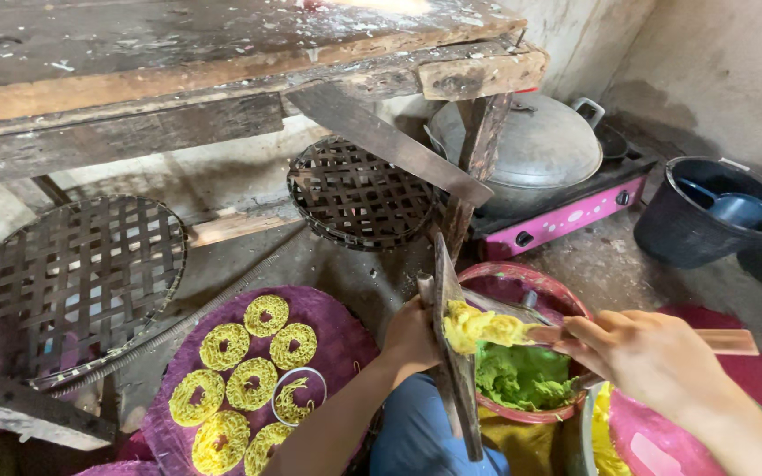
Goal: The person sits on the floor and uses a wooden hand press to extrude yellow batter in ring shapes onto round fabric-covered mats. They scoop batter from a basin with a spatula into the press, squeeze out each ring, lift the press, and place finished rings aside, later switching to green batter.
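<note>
Yellow dough [480, 326] scraped: left hand [409, 337] grips board [451, 353], right hand [646, 353] stick [725, 341].

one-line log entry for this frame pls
left hand: grips upright wooden board | right hand: holds wooden stick against yellow dough | below: basin of green dough

Overhead at the back, the bench [178, 53]. Beneath it on the left, a woven tray [63, 282] leaning; further right, a second woven tray [354, 194]. Right of that, a lidded pot [531, 150] on a stove [575, 211], then a bucket [707, 216] with a scoop [734, 207] in it. Near front left, a mat [337, 335] carrying noodle rings [249, 361]. Right of the mat, a bowl [504, 286] holding dough [522, 375].
</note>
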